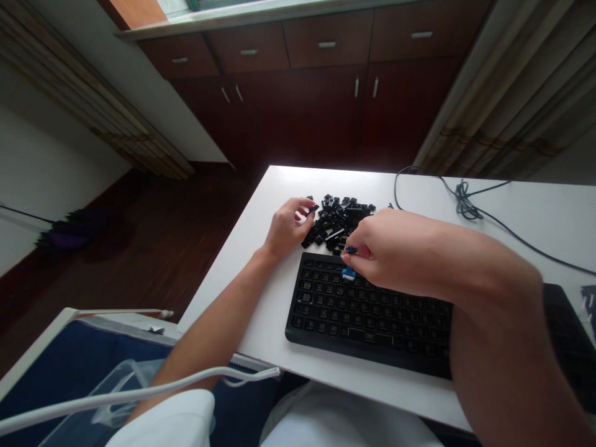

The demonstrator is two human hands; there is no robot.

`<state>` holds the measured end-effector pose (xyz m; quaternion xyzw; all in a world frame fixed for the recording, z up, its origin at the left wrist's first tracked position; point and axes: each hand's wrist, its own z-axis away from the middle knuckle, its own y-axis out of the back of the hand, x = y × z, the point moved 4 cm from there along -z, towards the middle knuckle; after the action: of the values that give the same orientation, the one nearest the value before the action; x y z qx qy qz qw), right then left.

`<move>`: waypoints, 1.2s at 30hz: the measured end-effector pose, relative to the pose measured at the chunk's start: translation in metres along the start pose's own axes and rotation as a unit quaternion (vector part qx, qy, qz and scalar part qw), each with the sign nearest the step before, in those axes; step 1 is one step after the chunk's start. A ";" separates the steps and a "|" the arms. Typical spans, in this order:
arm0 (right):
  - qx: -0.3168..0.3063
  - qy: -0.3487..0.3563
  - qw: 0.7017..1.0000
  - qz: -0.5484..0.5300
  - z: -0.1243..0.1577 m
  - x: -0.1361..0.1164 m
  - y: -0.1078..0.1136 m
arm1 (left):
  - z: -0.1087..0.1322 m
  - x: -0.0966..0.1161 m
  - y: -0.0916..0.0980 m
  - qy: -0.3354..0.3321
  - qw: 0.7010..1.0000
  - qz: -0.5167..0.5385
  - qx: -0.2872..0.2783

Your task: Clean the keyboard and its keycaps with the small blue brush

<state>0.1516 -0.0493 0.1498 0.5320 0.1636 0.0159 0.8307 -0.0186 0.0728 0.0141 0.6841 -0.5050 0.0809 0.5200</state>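
A black keyboard (372, 329) with its keycaps off lies on the white table. My right hand (379, 245) is closed around a small blue brush (348, 272), its pale bristles down at the keyboard's top rows. Beyond the keyboard's upper left edge is a heap of loose black keycaps (339, 218). At the left side of this heap, my left hand (291, 225) pinches a black keycap (313, 210) between thumb and fingers. My right forearm hides part of the keyboard's right half.
A black cable (467, 202) lies tangled on the table (261, 310) at the back right. Something dark sits at the right edge. In front of my left arm runs a white tube (186, 380), over a blue fabric surface (51, 372). Brown cabinets (316, 118) stand behind the table.
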 end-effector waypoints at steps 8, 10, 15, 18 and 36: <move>-0.006 0.007 1.000 -0.001 0.001 -0.003 0.001 | 0.000 -0.001 0.000 0.000 1.000 0.002 -0.004; -0.003 0.022 1.000 -0.005 0.002 -0.006 0.000 | 0.000 -0.001 0.000 0.000 1.000 0.002 -0.005; -0.008 0.021 1.000 0.000 -0.001 -0.005 -0.002 | 0.000 -0.001 -0.001 -0.005 1.000 0.002 -0.006; -0.016 0.008 1.000 0.010 -0.004 -0.002 -0.002 | 0.000 0.000 -0.001 -0.008 1.000 0.001 -0.007; -0.040 -0.025 0.999 -0.001 -0.010 0.003 -0.004 | 0.000 0.001 -0.004 -0.019 1.000 -0.002 -0.007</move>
<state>0.1511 -0.0416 0.1417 0.4986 0.1424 0.0079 0.8550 -0.0155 0.0725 0.0123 0.6828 -0.5138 0.0629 0.5155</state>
